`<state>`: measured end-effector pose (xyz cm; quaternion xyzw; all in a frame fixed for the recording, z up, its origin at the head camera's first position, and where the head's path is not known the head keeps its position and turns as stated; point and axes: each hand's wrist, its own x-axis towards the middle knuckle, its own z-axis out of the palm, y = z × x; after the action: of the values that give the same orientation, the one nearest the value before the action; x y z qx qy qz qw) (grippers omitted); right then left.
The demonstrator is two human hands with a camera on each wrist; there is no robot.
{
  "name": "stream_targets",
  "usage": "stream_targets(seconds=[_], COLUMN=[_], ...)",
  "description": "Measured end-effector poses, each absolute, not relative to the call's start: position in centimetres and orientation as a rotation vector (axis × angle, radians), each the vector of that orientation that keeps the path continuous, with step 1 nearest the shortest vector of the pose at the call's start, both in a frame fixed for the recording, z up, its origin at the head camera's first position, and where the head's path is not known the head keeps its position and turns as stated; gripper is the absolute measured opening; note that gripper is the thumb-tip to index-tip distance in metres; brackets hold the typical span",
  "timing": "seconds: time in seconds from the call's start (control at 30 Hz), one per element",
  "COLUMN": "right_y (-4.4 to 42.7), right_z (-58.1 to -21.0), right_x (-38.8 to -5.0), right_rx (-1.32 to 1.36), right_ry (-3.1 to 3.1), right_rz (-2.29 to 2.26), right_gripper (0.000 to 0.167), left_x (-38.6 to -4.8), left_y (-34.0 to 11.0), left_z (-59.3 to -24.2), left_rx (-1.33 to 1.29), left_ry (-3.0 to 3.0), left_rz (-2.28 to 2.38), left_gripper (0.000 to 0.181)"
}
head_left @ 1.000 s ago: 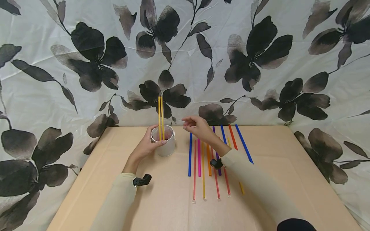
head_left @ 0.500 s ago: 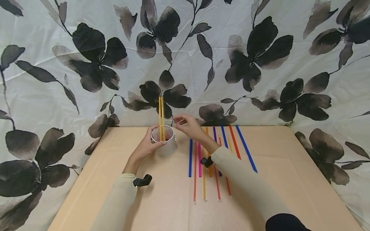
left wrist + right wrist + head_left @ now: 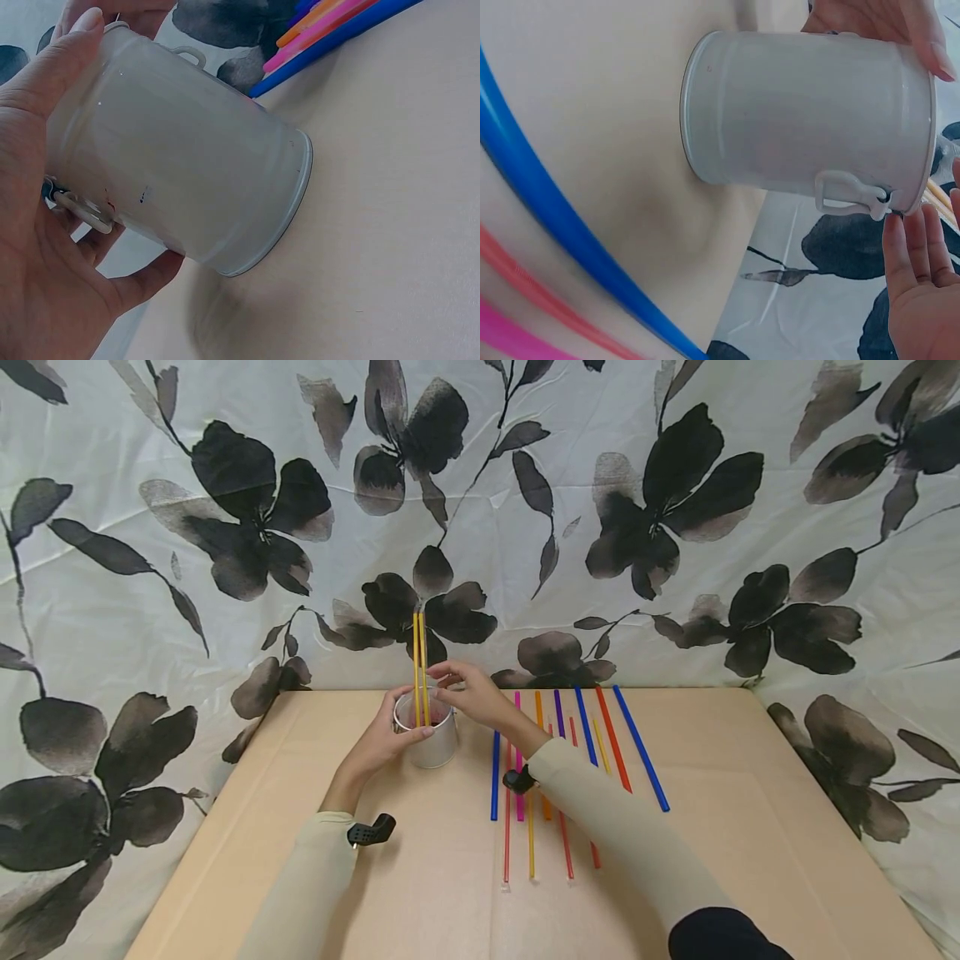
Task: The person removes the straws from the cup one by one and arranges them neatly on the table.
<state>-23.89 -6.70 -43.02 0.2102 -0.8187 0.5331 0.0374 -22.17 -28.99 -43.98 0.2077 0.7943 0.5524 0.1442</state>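
A small whitish pail with side handle lugs stands on the table. Two yellow straws rise from it, upright and close together. My left hand grips the pail from its left side; in the left wrist view the thumb lies near the rim and the fingers curl round the far side. At the pail's right rim is my right hand, its fingertips close beside the yellow straws. The right wrist view shows those fingers fairly straight at the rim, with part of the straws behind them; whether they touch the straws I cannot tell.
Several straws lie in a row right of the pail, among them a blue one, a magenta one and another blue one at the right end. My right forearm crosses above them. A floral cloth hangs behind the table.
My right hand has moved left, from above the row of straws to the pail's rim beside the yellow straws. The left hand and the pail have stayed in place.
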Motion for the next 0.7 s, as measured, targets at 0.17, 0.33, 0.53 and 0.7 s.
stream_targets(seconds=[0.17,0.33,0.53,0.7], right_y=[-7.11,-7.4,-7.51,-7.42], right_z=[-43.19,-43.45,-43.55,-43.61], right_x=[-24.0,-24.02,-24.02,-24.15], right_rx=[0.642,0.626,0.65,0.673], right_ry=[-2.51,-2.522,-2.535,-2.521], right_rz=[1.685,1.722,1.721,1.699], right_gripper=[0.042,0.045,0.045,0.045], left_x=[-22.2,-22.18,-22.08,-22.02], left_y=[-28.94,-28.91,-28.91,-28.99], left_z=[-43.98,-44.02,-44.1,-44.09], left_rx=[0.598,0.606,0.624,0.632], left_ry=[2.295,2.294,2.296,2.298], left_rz=[1.588,1.593,1.598,1.601], left_gripper=[0.091,0.092,0.092,0.091])
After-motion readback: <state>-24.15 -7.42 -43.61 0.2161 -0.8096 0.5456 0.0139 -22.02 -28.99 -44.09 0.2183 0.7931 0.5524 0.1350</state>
